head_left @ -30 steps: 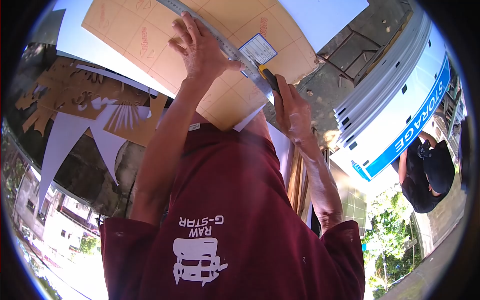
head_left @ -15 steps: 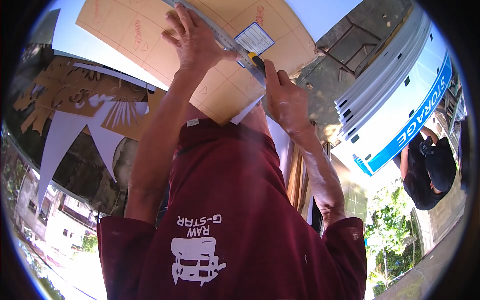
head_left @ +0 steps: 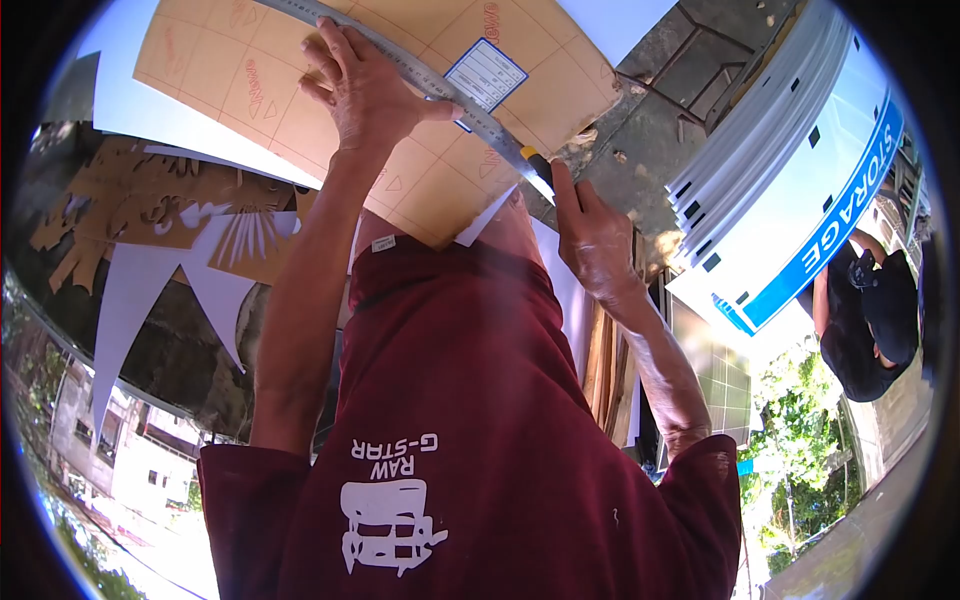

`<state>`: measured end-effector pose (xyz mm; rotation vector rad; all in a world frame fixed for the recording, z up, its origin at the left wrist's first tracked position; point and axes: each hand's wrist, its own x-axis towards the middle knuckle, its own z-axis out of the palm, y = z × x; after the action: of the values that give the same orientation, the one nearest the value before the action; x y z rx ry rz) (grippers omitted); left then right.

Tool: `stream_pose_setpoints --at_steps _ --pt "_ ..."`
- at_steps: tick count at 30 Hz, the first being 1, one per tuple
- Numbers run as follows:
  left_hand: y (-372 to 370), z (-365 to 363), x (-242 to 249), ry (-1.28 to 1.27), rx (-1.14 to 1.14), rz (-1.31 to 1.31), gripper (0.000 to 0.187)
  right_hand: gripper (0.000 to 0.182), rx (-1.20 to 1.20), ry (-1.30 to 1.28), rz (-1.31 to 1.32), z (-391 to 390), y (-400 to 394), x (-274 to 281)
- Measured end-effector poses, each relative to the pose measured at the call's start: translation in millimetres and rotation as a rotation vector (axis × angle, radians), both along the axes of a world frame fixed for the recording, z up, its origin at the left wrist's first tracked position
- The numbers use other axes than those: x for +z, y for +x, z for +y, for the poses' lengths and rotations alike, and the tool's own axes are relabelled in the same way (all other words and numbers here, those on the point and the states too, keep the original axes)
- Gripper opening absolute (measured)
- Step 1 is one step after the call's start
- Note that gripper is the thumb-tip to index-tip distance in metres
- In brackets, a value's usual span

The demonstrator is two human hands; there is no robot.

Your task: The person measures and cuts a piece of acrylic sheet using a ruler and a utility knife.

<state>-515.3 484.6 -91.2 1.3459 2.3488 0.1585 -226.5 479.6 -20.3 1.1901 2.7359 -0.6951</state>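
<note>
A tan paper-covered sheet [head_left: 548, 72] with red printing and a grid of lines lies in front of me, its near corner at my waist. A steel ruler [head_left: 420, 72] runs diagonally across it. My left hand [head_left: 368, 100] presses on the ruler with fingers and thumb spread. In my right hand [head_left: 595, 235] is a yellow-and-black utility knife [head_left: 538, 165], gripped near the ruler's near end. Whether its tip touches the sheet I cannot make out. A blue-bordered white label [head_left: 487, 75] sits beside the ruler.
White sheet material [head_left: 220, 130] extends under the tan sheet. Cut-out tan and white pieces [head_left: 140, 270] are at the left. To the right stand stacked white panels [head_left: 745, 150] and a blue STORAGE sign [head_left: 830, 235]. A person in black [head_left: 870, 320] is at the far right.
My right hand and the knife have moved toward me, down along the ruler to its near end. My left hand remains on the ruler; the whole view has shifted slightly.
</note>
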Motion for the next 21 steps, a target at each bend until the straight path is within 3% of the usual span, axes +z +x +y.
stream_pose_setpoints --at_steps 21 --pt "-2.4 -0.7 -6.0 -0.011 -0.001 -0.014 0.169 0.059 -0.019 -0.054 -0.063 -10.4 36.5 5.3"
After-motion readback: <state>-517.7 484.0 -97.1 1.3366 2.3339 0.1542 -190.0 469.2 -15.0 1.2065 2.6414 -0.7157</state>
